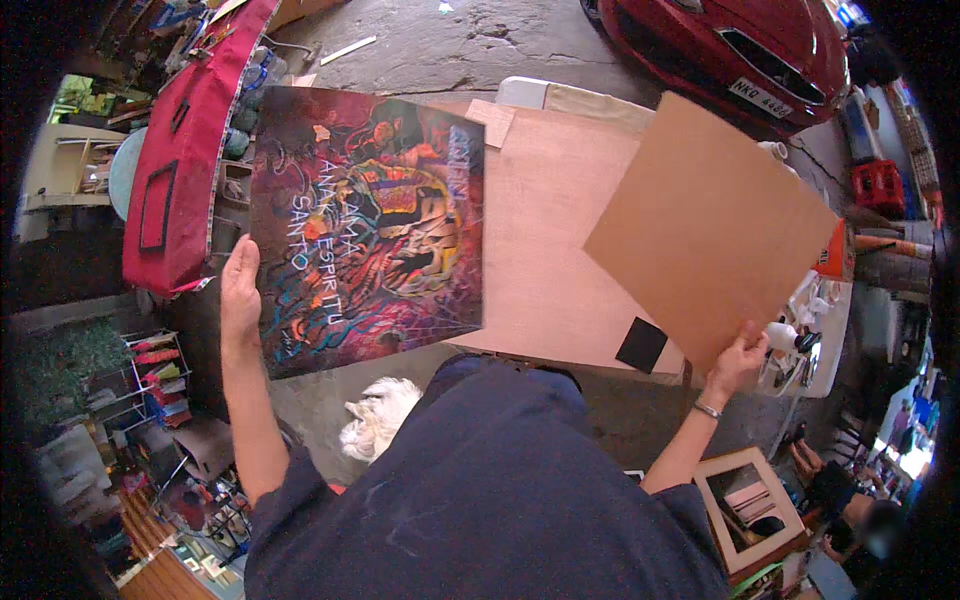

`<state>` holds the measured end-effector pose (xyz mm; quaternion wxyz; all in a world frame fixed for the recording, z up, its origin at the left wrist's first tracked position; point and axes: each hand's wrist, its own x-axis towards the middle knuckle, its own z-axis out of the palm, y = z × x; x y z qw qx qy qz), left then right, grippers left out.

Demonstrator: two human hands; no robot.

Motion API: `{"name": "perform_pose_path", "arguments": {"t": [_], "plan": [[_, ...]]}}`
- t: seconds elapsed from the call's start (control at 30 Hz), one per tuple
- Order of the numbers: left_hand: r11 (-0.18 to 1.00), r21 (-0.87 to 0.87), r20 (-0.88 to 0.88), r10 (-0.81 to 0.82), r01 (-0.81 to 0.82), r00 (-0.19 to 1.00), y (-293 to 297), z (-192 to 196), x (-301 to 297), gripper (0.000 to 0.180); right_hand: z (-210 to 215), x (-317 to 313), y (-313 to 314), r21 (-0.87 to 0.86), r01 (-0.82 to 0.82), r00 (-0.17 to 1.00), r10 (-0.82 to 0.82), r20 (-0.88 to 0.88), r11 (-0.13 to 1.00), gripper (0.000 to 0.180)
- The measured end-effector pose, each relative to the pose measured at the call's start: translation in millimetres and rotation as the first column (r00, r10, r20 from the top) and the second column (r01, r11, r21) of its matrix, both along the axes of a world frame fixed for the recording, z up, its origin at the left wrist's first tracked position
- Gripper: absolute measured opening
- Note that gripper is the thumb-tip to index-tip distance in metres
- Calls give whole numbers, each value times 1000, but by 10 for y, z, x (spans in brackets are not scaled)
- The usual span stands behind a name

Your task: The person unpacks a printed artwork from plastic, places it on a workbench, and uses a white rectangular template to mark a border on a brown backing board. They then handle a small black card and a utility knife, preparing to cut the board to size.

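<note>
My left hand grips the left edge of a colourful painting, a dark red and multicoloured panel with white lettering, turned sideways. The painting is held up at the left end of the table, over its edge. In my right hand is the lower corner of a plain brown board, tilted so it looks like a diamond. That board hangs over the right part of the table. Beneath both lies a pale pinkish-tan sheet on the table. A small black square rests near its front edge.
A white dog is on the floor by my left side. Beyond the table stands a red car. Bottles and small tools crowd the table's right end. A wooden frame is at lower right; a red cover borders the left.
</note>
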<state>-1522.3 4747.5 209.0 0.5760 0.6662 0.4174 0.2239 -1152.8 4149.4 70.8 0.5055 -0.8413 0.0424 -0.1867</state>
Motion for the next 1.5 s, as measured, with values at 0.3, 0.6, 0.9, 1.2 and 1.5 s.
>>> {"name": "perform_pose_path", "arguments": {"t": [0.3,0.6,0.9,1.2,1.5], "plan": [[929,336,-268,-64,156,961,-191,344,422,47,826,-486,9,224,138,989,-122,-83,965,31],[801,476,-546,-55,364,836,-1244,833,1263,32,1407,-648,-365,170,143,989,-132,-70,975,26],[420,656,-563,-282,627,777,-3098,-1095,2815,74,1217,-779,-1163,140,255,965,-243,-101,957,44],[292,524,-726,-338,800,599,-3777,-2728,3291,67,1346,-1356,-1712,-27,400,914,-401,-66,916,51],[363,564,-610,-421,742,671,-3750,-2840,3137,57,1237,-1387,-1635,-73,289,947,-296,-123,955,47]]}}
